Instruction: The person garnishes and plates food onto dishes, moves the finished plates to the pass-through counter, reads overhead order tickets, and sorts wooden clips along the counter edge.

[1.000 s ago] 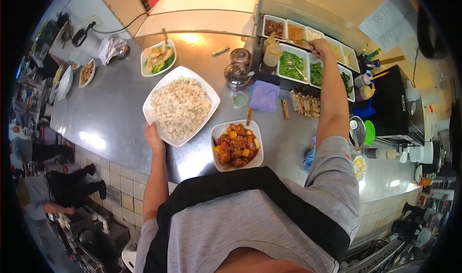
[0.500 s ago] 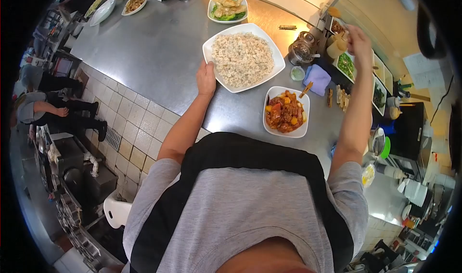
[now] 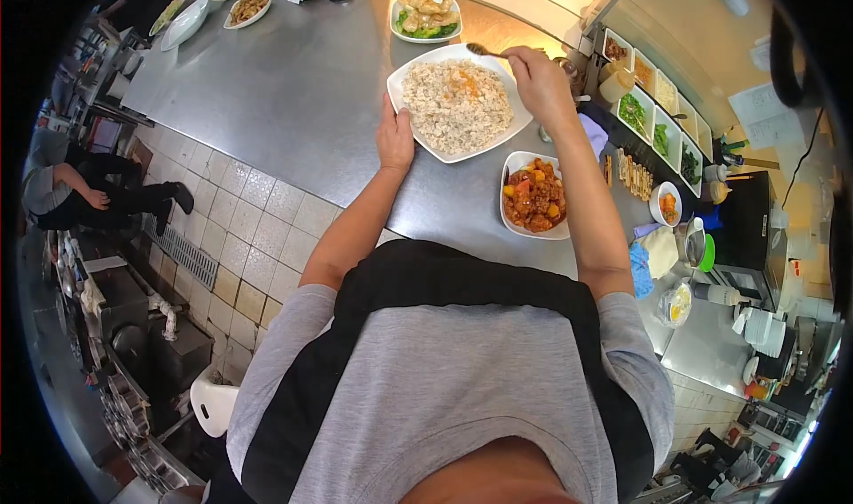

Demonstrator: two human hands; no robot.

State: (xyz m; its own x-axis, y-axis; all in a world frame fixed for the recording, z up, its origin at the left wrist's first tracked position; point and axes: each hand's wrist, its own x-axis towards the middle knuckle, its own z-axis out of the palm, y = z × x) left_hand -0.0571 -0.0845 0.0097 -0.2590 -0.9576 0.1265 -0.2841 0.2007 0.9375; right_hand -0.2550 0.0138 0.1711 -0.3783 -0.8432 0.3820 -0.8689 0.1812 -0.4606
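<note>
A large white plate on the steel counter bears a mound of fried rice, with orange bits on its top. My left hand grips the plate's left edge, thumb at the rim. Over the far right rim, my right hand holds a small spoon, its bowl end pointing left above the plate. Nearer to me, a white bowl of saucy meat and peppers is partly hidden by my right forearm. Behind the plate stands a bowl of dumplings and greens with a clothespin.
Garnish trays line the right side, with several clothespins and a small bowl of orange food nearby. Other plates stand at the far left. Another person sits beyond the tiled floor at left.
My right hand has come from the garnish trays to over the plate with the spoon. Orange bits now lie on the rice. The plate and my left hand have shifted slightly right.
</note>
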